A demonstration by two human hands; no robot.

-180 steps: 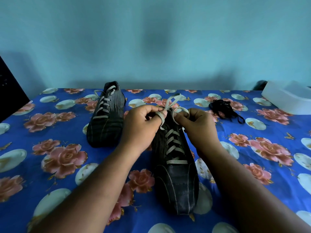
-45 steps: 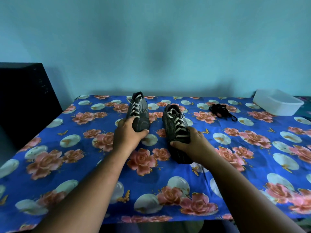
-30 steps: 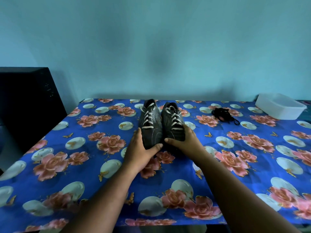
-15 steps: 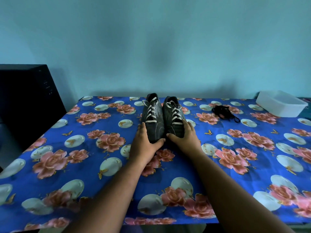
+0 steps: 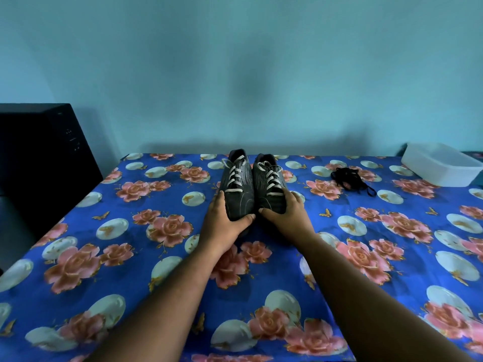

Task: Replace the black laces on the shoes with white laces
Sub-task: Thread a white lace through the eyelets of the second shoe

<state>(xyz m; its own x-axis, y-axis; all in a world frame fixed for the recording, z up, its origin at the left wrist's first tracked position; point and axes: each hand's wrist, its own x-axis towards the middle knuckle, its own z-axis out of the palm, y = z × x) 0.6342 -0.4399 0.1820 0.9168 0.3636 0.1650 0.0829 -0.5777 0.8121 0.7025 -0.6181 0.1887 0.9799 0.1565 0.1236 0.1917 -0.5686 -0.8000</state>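
Left hand (image 5: 222,220) fingers (image 5: 244,219) wrap the left shoe (image 5: 239,186) toe; right hand (image 5: 285,212) fingers (image 5: 270,212) curl over the right shoe (image 5: 269,185) toe. Since a second and a half ago, both shoes have been pushed together mid-frame on the tabletop (image 5: 130,231), white laces (image 5: 235,176) tied. Discarded black laces (image 5: 349,177) lie at upper right: the task looks finished.
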